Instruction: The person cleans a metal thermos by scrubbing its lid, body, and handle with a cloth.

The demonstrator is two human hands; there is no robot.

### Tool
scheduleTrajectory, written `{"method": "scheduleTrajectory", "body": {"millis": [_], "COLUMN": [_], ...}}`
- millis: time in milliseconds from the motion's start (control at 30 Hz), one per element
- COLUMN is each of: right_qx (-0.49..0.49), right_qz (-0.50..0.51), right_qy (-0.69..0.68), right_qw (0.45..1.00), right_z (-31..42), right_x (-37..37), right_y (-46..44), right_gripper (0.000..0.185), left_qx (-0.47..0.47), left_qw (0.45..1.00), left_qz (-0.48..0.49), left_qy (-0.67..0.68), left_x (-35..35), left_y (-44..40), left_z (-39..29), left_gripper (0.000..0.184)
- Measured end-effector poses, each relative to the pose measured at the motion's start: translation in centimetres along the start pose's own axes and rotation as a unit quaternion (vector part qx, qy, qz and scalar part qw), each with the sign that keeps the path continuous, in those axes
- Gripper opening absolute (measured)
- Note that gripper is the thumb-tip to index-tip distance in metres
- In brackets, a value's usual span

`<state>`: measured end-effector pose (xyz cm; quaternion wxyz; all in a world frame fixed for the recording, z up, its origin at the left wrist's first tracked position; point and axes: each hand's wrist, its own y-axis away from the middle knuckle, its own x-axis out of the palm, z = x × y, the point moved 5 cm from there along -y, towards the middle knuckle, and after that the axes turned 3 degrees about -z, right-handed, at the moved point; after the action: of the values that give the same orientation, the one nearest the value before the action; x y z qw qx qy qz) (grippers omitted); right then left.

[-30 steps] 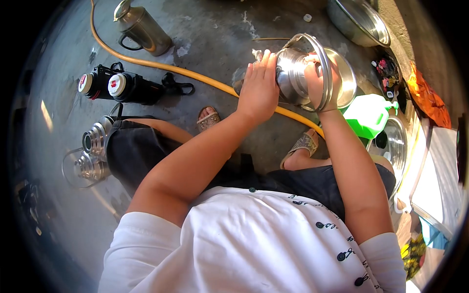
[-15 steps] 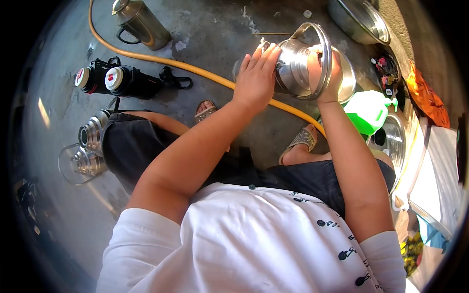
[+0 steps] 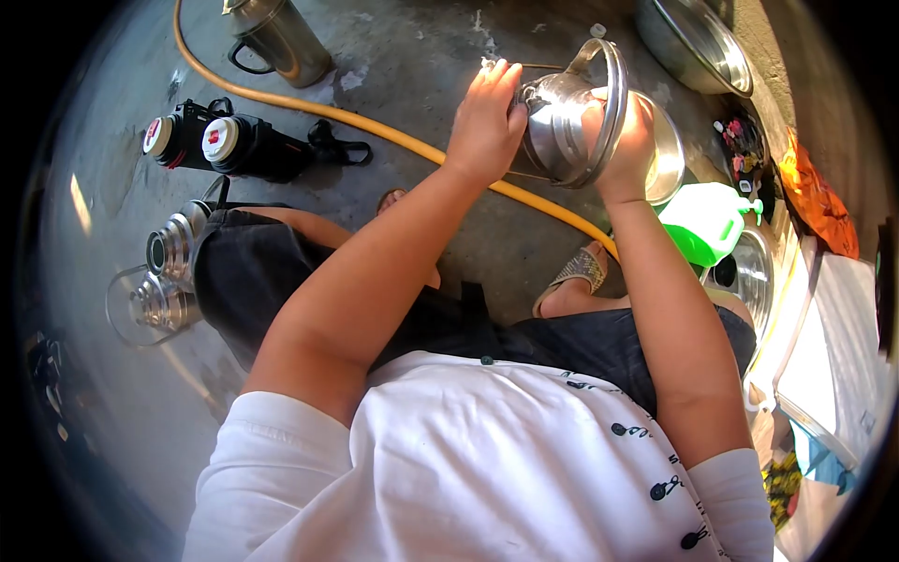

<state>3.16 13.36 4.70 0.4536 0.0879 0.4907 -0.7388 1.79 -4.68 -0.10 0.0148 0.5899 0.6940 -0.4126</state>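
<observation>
A shiny stainless steel flask [image 3: 554, 126] with a hoop handle [image 3: 618, 103] is tilted on its side in front of me. My right hand [image 3: 620, 155] is closed on its right end, inside the hoop. Against the left end lies my left hand [image 3: 487, 126], fingers together and pointing away. A small whitish bit shows at the left fingertips; what the palm covers is hidden. Just beyond my right hand gleams a round metal rim [image 3: 670, 155], partly covered by the hand.
An orange hose [image 3: 393, 136] crosses the floor beneath the flask. Left are a metal jug [image 3: 281, 47], two black-cased bottles [image 3: 253, 150] and steel flasks [image 3: 164, 304]. Right are a green-lit plastic jug [image 3: 702, 225], a large metal basin [image 3: 698, 42] and an orange bag [image 3: 819, 197].
My left hand has shifted slightly left and away from me, its whitish bit moving with it. The flask has turned a little in my right hand. The view has shifted slightly.
</observation>
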Motion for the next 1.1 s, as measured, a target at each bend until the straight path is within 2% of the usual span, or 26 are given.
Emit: {"method": "scheduleTrajectory", "body": {"millis": [33, 100, 133, 200, 300, 433, 600, 667, 700, 733, 800, 867, 900, 933, 967, 1000, 1033, 1067, 1100], "right_qx": [-0.001, -0.002, -0.002, -0.003, -0.001, -0.013, -0.029, -0.031, -0.033, -0.034, 0.049, 0.07, 0.034, 0.031, 0.029, 0.027, 0.078, 0.023, -0.013], "right_qz": [0.0, 0.002, -0.004, -0.01, -0.011, -0.026, -0.034, -0.036, -0.038, -0.04, -0.008, 0.007, 0.004, 0.029, 0.044, 0.06, 0.089, 0.097, 0.111], "right_qy": [0.006, 0.012, 0.01, 0.008, 0.014, 0.02, 0.029, 0.018, 0.01, 0.011, -0.007, -0.065, -0.126, -0.095, -0.13, -0.164, -0.223, -0.195, -0.165], "right_qw": [1.0, 1.0, 1.0, 1.0, 1.0, 0.999, 0.999, 0.999, 0.999, 0.999, 0.999, 0.995, 0.991, 0.995, 0.99, 0.984, 0.967, 0.976, 0.98], "right_z": [-0.1, -0.3, -0.3, -0.3, -0.5, -1.1, -1.3, -0.9, -0.6, -0.3, -0.6, -1.8, -3.5, -3.4, -3.4, -3.3, -3.3, -3.8, -3.3], "right_x": [0.1, 0.3, 0.3, 0.3, 0.4, 0.3, 0.1, 0.0, -0.3, -0.5, -1.0, -1.4, -1.3, -1.9, -2.4, -2.8, -3.0, -3.1, -3.4], "right_y": [0.0, 0.0, -0.1, -0.1, -0.1, -0.5, -0.5, -0.5, -0.5, -0.4, 0.0, 0.3, 0.7, 0.9, 1.1, 1.3, 1.8, 2.0, 1.8], "right_gripper": [0.029, 0.029, 0.029, 0.028, 0.027, 0.024, 0.019, 0.017, 0.015, 0.015, 0.014, 0.014, 0.017, 0.017, 0.016, 0.016, 0.016, 0.017, 0.017], "left_qx": [-0.002, -0.084, -0.085, -0.077, -0.103, -0.132, -0.138, -0.042, -0.053, -0.052, -0.085, -0.097, -0.102, -0.106, -0.119, -0.118, -0.076, -0.034, -0.046], "left_qw": [1.0, 0.992, 0.992, 0.993, 0.991, 0.989, 0.984, 0.98, 0.974, 0.974, 0.972, 0.973, 0.982, 0.986, 0.985, 0.985, 0.987, 0.988, 0.982], "left_qz": [-0.001, -0.031, -0.03, 0.036, 0.072, 0.071, 0.108, 0.193, 0.219, 0.218, 0.211, 0.185, 0.111, 0.036, 0.014, 0.014, 0.026, 0.038, 0.089], "left_qy": [-0.001, -0.089, -0.089, -0.086, -0.051, 0.013, 0.042, 0.027, 0.028, 0.029, 0.061, 0.098, 0.111, 0.123, 0.125, 0.125, 0.136, 0.145, 0.161], "left_x": [-0.5, -1.8, -2.1, -1.8, -1.7, -1.3, -0.4, 0.8, 1.2, 1.1, 0.7, -0.1, -1.1, -2.1, -2.6, -2.3, -1.7, -1.2, -0.6], "left_y": [-0.1, -0.2, -0.3, -0.7, -0.4, 2.2, 4.3, 5.4, 5.8, 5.8, 5.5, 4.0, 2.8, 1.8, 1.3, 1.2, 1.1, 1.2, 1.8], "left_z": [-0.3, -0.4, -0.5, -0.8, -1.5, -2.5, -3.4, -4.6, -5.2, -5.4, -5.6, -5.4, -5.0, -4.6, -4.4, -4.0, -4.0, -4.1, -4.9], "left_gripper": [0.04, 0.033, 0.033, 0.025, 0.019, 0.017, 0.017, 0.016, 0.016, 0.016, 0.017, 0.021, 0.021, 0.021, 0.021, 0.021, 0.024, 0.027, 0.032]}}
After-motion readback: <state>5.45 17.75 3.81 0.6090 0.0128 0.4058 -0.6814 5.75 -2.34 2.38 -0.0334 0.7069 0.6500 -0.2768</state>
